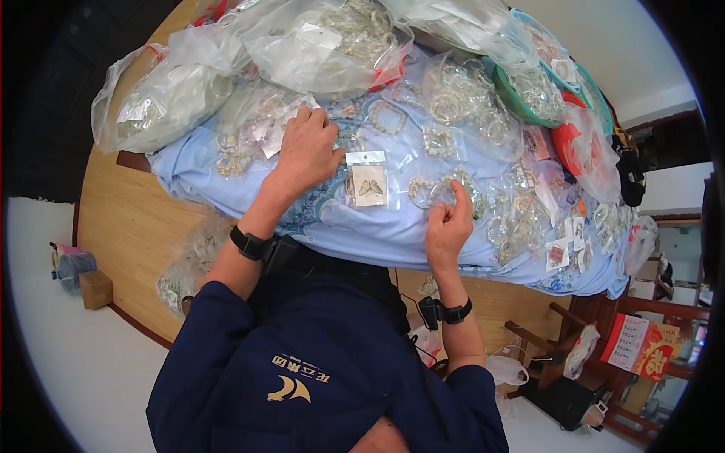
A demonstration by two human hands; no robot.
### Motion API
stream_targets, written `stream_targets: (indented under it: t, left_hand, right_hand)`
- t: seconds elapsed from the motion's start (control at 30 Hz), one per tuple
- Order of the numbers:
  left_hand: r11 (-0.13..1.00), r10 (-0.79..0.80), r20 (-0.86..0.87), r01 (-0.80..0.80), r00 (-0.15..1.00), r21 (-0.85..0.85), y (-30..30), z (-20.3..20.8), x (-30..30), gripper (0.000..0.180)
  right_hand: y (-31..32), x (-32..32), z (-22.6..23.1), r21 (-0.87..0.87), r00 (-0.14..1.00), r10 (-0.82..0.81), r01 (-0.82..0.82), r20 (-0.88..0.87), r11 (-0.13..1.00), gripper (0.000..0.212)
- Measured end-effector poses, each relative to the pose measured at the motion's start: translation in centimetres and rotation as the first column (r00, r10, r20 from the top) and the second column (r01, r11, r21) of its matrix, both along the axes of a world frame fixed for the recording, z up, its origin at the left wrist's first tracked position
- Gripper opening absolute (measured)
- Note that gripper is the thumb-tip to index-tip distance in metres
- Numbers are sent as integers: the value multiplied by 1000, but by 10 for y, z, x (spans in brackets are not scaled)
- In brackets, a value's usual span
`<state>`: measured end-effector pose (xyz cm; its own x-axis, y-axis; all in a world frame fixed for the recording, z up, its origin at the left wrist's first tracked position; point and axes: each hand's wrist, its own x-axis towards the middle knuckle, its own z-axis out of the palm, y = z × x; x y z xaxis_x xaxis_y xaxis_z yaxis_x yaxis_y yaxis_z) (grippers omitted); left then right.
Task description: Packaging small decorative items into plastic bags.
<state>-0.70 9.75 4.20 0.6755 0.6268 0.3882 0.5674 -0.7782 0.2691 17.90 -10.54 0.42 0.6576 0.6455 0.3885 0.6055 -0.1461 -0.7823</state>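
Observation:
My left hand [306, 147] rests on clear packets of jewelry, thumb apart from its bent fingers; the fingertips touch a white-carded packet [276, 136] and are partly lost among the plastic. Just right of it lies a clear packet with a butterfly-shaped piece [370, 189] on a pale card. My right hand [449, 226] has its index finger stretched toward a bagged beaded bracelet [464, 185], the other fingers loosely bent; I see nothing held in it. Another beaded bracelet [387, 118] lies farther back, with a small bagged bracelet [439, 142] beside it.
Large clear bags [325, 49] of jewelry line the table's far side. A green basket [529, 94] and a red-and-clear bag [585, 143] stand at the right. Many packets cover the blue cloth [219, 192] there. A wooden stool [532, 343] stands below right.

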Motion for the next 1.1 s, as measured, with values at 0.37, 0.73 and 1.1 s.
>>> stream_targets:
  t: [0.37,0.73,1.1]
  left_hand:
    - [701,375,524,135,765,-700,18,-5,-6,15]
    - [137,555,700,780,450,-610,-36,17,19,14]
    - [17,384,744,801,547,-598,-78,29,57,23]
  right_hand:
    - [-2,0,0,47,1000,23,-22,-15,999,34]
    - [-8,4,-3,178,953,86,-35,-289,983,25]
    - [-4,10,61,335,606,382,-194,-698,922,22]
